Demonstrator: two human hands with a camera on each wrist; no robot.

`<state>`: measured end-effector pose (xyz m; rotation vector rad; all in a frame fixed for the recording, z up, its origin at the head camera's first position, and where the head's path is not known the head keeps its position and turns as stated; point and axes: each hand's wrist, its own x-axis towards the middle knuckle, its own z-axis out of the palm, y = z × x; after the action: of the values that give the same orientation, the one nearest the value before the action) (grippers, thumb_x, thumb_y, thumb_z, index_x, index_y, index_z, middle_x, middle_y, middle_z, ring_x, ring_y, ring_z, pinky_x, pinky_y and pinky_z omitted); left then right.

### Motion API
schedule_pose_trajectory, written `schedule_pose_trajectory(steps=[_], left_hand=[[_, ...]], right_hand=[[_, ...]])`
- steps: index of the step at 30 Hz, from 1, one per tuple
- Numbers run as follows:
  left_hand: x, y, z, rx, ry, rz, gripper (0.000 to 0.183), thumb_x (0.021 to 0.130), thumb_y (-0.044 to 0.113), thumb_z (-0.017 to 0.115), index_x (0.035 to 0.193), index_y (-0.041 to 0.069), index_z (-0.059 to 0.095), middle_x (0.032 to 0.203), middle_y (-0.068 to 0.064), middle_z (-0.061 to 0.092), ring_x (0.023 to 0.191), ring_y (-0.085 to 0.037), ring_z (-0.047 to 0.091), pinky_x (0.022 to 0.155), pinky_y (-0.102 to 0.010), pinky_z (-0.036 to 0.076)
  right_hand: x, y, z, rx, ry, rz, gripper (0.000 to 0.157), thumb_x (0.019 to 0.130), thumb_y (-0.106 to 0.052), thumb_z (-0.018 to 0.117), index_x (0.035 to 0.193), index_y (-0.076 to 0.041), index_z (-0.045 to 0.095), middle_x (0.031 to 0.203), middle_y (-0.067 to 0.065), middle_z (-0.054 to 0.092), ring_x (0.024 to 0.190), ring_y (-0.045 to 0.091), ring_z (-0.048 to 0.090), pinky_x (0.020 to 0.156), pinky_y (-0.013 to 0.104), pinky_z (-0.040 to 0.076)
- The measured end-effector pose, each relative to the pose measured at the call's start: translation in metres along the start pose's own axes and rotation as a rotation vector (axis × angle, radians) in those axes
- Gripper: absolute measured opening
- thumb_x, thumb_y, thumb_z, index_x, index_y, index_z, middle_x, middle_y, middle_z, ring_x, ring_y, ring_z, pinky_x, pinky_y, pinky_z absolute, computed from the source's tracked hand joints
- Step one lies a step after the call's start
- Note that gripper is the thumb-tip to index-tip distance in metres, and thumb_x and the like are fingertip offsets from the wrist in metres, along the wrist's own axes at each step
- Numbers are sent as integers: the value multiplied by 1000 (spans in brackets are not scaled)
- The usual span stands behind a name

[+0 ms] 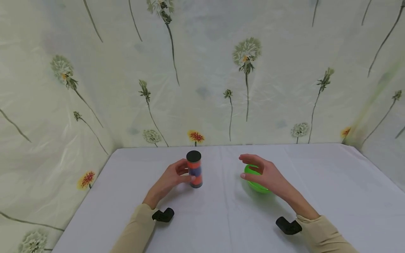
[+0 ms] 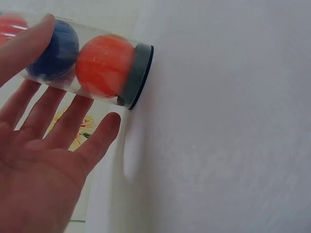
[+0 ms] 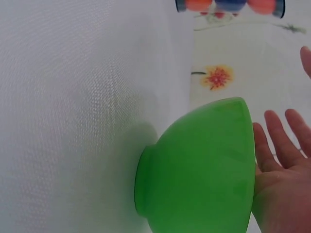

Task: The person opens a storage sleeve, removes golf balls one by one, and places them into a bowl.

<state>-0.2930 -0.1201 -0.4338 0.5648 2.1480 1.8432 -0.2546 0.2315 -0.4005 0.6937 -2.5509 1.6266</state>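
We've got a pale grey-green backdrop [image 1: 202, 116] behind the white-covered table [image 1: 215, 225], in what looks like glossy plastic sheeting. Print: dandelion heads [image 1: 246, 52] on long thin stems, plus yellow-and-red flowers [image 1: 195, 136] low down. Same print on the left side panel [image 1: 47, 147] and right side panel [image 1: 386, 140], so we're boxed in on three sides. Left one's creased with sheen; a yellow-green streak [image 1: 379, 84] runs down the right. Cloth has a faint lengthwise crease [image 1: 226, 196]. Light's soft, dimmish. Wrist views crop tight; we can't swear to panel joins there.
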Motion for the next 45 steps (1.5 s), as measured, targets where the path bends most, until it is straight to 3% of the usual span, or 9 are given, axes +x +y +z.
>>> schedule_pose_trajectory(steps=[12, 18, 25, 29, 36, 45], left_hand=[[3, -5, 3, -39, 41, -7, 47, 85, 8, 77, 127, 16, 58, 126, -8, 61, 120, -26, 55, 101, -43, 43], [3, -5, 4, -60, 49, 9, 47, 84, 5, 76, 126, 16, 59, 126, -7, 61, 121, -26, 54, 102, -43, 41], [1, -5, 4, -73, 50, 20, 49, 82, 3, 77, 127, 15, 59, 125, -7, 61, 121, -27, 54, 103, -44, 41], [0, -4, 4, -58, 49, 16, 48, 83, 7, 77, 127, 17, 59, 127, -6, 60, 121, -28, 53, 102, -46, 40], [-1, 1, 5, -28, 51, 18, 48, 83, 9, 78, 127, 17, 60, 127, -6, 60, 119, -29, 52, 98, -45, 44], [2, 10, 9, 37, 65, 9, 49, 83, 9, 79, 127, 18, 61, 126, -5, 61, 118, -28, 52, 93, -46, 46]], right_hand=[[-2, -1, 0, 37, -12, 28, 53, 91, -23, 72, 140, -16, 52, 137, -1, 54, 124, 21, 52, 102, 41, 42], [-1, -2, -1, 37, -11, 17, 54, 92, -23, 72, 140, -11, 51, 137, 0, 55, 123, 23, 53, 101, 42, 43], [-2, -1, -1, 43, -7, 13, 52, 92, -22, 71, 140, -14, 52, 136, 0, 55, 123, 21, 53, 101, 39, 44], [-2, -1, -1, 59, -1, 13, 51, 92, -21, 72, 139, -17, 53, 136, 1, 55, 123, 23, 53, 100, 36, 45], [-2, -2, 0, 103, -1, 19, 56, 90, -18, 74, 140, -10, 51, 137, 3, 55, 124, 24, 52, 99, 34, 46], [0, -2, 1, 118, -1, 21, 53, 91, -18, 73, 139, -12, 52, 137, 4, 55, 124, 23, 53, 98, 29, 46]])
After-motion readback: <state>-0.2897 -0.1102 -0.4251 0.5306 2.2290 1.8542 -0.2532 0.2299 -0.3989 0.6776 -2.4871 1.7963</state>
